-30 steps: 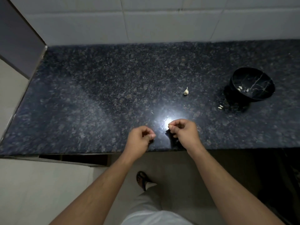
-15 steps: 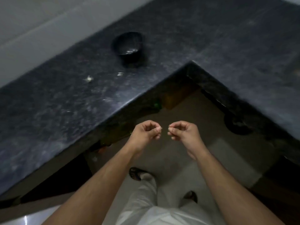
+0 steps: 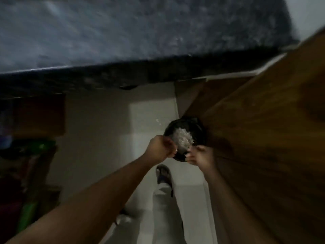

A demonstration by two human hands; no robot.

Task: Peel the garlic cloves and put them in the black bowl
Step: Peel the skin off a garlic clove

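I am looking down past my two forearms at the floor (image 3: 105, 131), and the whole view is blurred. My left hand (image 3: 161, 147) is curled into a loose fist, knuckles up, with something small and pale pinched at its fingertips; I take it for a bit of garlic, though it is too smeared to say whether it is clove or skin. My right hand (image 3: 200, 156) is beside it, fingers bent inward toward the left, and I cannot tell whether they pinch anything.

Both hands are above the near edge of a dark round bin (image 3: 197, 127) that stands on the floor against a brown wooden door (image 3: 255, 138) on my right. Inside the bin lies a whitish heap (image 3: 182, 138), just beyond my fingertips. A small pale scrap (image 3: 158, 121) is on the floor to the left of the bin.

The dark speckled bench (image 3: 140, 32) runs across the top of the view, its front edge well apart from my hands. The black bowl is not in view. Below my hands I see my pale trouser leg (image 3: 163, 208) and a sandalled foot (image 3: 163, 175). Dim shelves with green shapes (image 3: 28, 173) are on the left under the bench.
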